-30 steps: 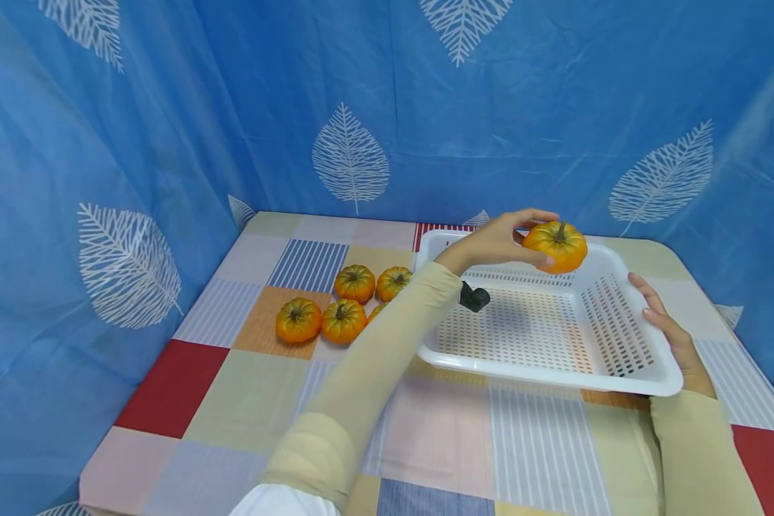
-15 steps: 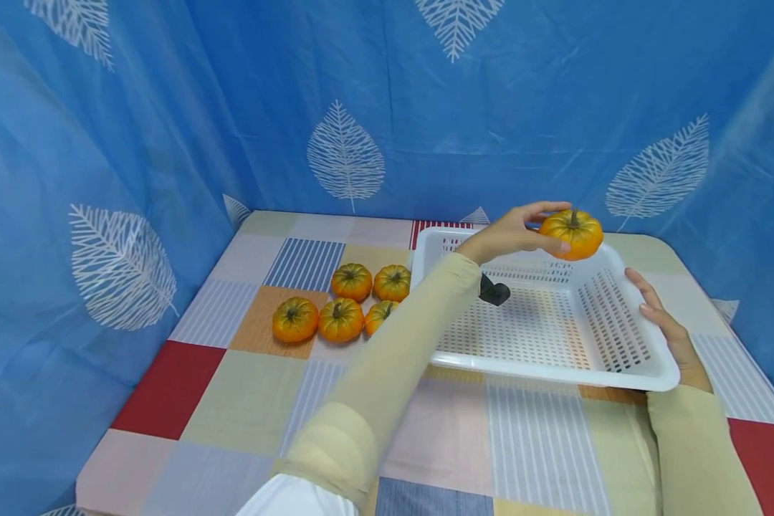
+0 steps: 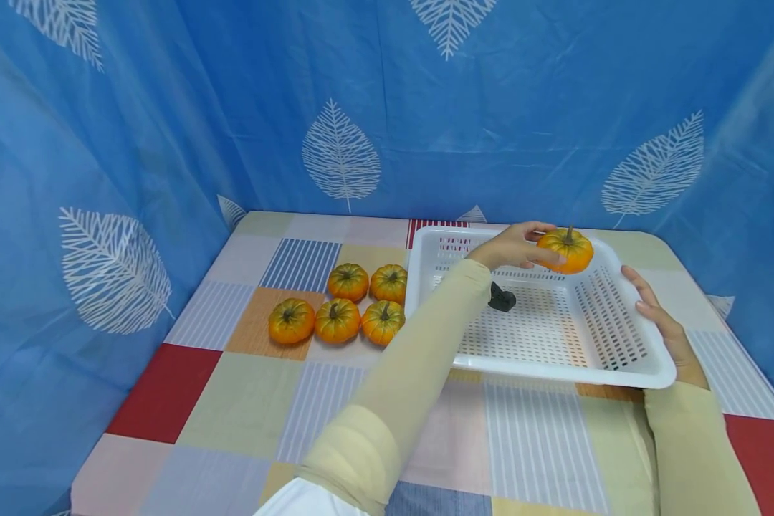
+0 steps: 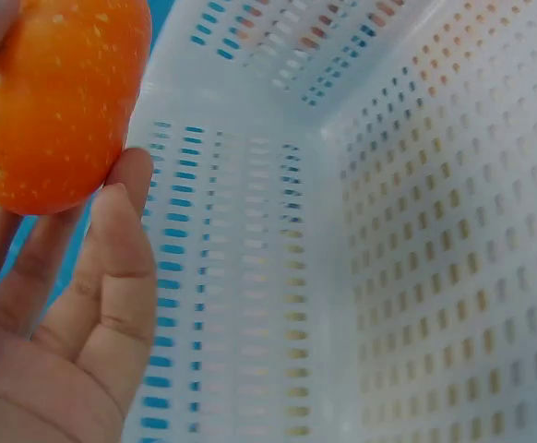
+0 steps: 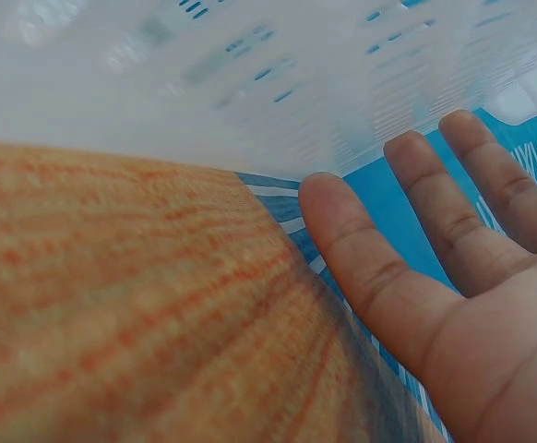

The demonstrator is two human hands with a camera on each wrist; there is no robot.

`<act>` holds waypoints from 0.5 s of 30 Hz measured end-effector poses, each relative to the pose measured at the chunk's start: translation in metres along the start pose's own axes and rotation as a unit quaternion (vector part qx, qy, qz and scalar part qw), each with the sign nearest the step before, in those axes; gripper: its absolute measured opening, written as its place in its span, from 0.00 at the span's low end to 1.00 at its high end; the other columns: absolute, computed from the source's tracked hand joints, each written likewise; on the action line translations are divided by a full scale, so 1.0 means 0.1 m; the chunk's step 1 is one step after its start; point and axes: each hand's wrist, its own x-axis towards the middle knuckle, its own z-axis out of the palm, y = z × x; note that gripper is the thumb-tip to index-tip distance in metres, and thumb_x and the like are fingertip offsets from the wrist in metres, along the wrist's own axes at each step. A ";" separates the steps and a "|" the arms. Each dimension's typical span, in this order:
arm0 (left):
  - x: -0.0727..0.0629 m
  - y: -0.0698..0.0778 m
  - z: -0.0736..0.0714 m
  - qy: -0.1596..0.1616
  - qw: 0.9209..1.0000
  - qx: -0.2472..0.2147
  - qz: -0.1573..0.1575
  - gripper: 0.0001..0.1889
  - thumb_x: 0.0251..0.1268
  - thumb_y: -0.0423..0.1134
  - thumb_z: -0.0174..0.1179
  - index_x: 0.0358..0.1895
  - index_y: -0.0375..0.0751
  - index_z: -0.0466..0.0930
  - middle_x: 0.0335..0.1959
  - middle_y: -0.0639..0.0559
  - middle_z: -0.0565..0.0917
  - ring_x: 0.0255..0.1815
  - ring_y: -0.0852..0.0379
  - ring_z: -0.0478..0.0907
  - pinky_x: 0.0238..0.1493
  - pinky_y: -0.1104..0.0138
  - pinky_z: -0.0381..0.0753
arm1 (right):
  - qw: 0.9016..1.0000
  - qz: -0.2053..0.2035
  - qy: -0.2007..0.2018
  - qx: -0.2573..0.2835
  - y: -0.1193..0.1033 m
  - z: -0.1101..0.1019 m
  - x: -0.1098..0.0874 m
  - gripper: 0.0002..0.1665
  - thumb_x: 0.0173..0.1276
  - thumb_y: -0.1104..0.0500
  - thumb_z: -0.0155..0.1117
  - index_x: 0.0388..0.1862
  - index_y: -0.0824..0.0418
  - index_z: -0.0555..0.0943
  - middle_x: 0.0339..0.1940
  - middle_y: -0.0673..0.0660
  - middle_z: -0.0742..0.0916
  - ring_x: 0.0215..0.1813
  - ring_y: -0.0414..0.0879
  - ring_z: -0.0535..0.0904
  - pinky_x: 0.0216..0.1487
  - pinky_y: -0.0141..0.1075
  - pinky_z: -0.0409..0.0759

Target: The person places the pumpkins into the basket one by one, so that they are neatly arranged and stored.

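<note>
My left hand [image 3: 516,246] holds a small orange pumpkin [image 3: 567,252] with a green-brown stem, fingers and thumb about its sides. It is over the far right part of a white perforated plastic basket [image 3: 555,373]. Seen from the left wrist, the pumpkin's smooth orange underside [image 4: 61,111] rests against the fingertips, above the basket's slotted wall [image 4: 241,277]. On the basket's right side, my right hand [image 3: 671,333] lies along the outer wall. Its fingers are extended, with fingertips right at the basket's side in the right wrist view.
Several more pumpkins [image 3: 337,320] sit close together on the patchwork tablecloth [image 3: 245,394], left of the basket. A small black device [image 3: 502,297] shows below my left wrist. Blue curtains [image 3: 245,107] with white leaf prints hang behind and beside the table.
My left hand first carried the pumpkin rightward over the basket, then lowered it a little. The right hand stays at the basket's side. The head view has shifted slightly.
</note>
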 end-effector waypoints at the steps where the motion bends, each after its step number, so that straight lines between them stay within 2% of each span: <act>1: 0.01 -0.02 0.01 0.000 1.000 -0.001 -0.005 0.36 0.71 0.34 0.72 0.81 0.50 0.72 0.61 0.55 0.81 0.49 0.62 0.80 0.66 0.56 0.83 | 1.000 -0.001 0.002 0.002 0.00 0.00 0.00 0.40 0.83 0.56 0.39 0.87 0.24 0.59 0.81 0.32 0.72 0.71 0.40 0.77 0.67 0.47 0.83; 6: 0.01 -0.09 0.08 -0.006 1.000 -0.001 -0.026 0.36 0.71 0.32 0.71 0.81 0.48 0.72 0.57 0.53 0.84 0.48 0.60 0.81 0.71 0.54 0.80 | 1.000 -0.007 0.000 0.026 0.02 0.02 -0.01 0.40 0.83 0.58 0.39 0.87 0.25 0.61 0.82 0.34 0.72 0.72 0.42 0.77 0.68 0.49 0.82; 10: 0.01 -0.16 0.12 -0.008 0.999 0.018 -0.040 0.38 0.70 0.31 0.72 0.82 0.47 0.71 0.66 0.51 0.81 0.51 0.59 0.81 0.71 0.55 0.80 | 1.000 -0.004 -0.007 0.017 0.00 0.01 0.00 0.40 0.83 0.58 0.38 0.88 0.26 0.57 0.82 0.35 0.72 0.71 0.43 0.79 0.66 0.53 0.83; 13: 0.03 -0.22 0.15 -0.004 0.997 0.066 -0.044 0.38 0.70 0.33 0.73 0.82 0.49 0.71 0.73 0.51 0.77 0.54 0.58 0.81 0.68 0.59 0.82 | 1.000 0.000 -0.010 -0.005 -0.01 0.00 0.01 0.41 0.84 0.57 0.38 0.89 0.26 0.54 0.82 0.34 0.72 0.71 0.43 0.80 0.64 0.54 0.84; 15: 0.04 -0.25 0.18 0.002 0.993 0.111 -0.046 0.37 0.70 0.37 0.73 0.81 0.52 0.72 0.75 0.54 0.76 0.57 0.59 0.80 0.66 0.63 0.82 | 1.000 0.001 -0.009 -0.007 -0.01 -0.01 0.01 0.41 0.84 0.57 0.38 0.89 0.25 0.53 0.81 0.34 0.72 0.71 0.43 0.80 0.64 0.54 0.84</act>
